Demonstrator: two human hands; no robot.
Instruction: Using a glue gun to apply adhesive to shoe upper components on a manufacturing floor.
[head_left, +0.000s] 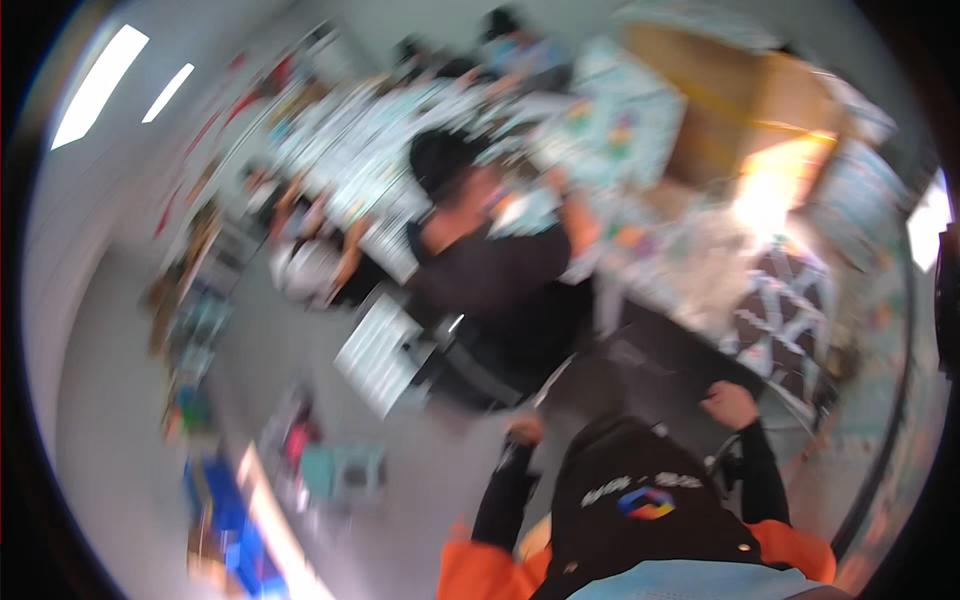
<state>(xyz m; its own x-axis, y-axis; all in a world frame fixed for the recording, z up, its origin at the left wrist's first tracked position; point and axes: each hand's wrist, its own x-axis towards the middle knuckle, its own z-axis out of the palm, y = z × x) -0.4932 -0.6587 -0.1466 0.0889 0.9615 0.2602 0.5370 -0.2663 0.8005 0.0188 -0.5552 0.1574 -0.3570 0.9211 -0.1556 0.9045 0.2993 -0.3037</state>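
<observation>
Motion smears much of the head view. My left hand (524, 428) is low in the middle, fingers curled in, beside the near edge of a dark, flat-sided shape (640, 365). On the right, my right hand (730, 404) is also curled, next to that shape's right end. What either hand grips, if anything, is too blurred to make out. Both forearms wear black cuffs below orange sleeves (495, 568). Between them hangs my dark apron (635, 470) with a coloured emblem.
Just ahead, a person in dark clothes (490, 260) sits at a long cluttered worktable (350, 150). More people sit farther along. Cardboard boxes (700, 100) stand at the far right, above a patterned container (780, 310). Blue bins (235, 530) are on the floor at lower left.
</observation>
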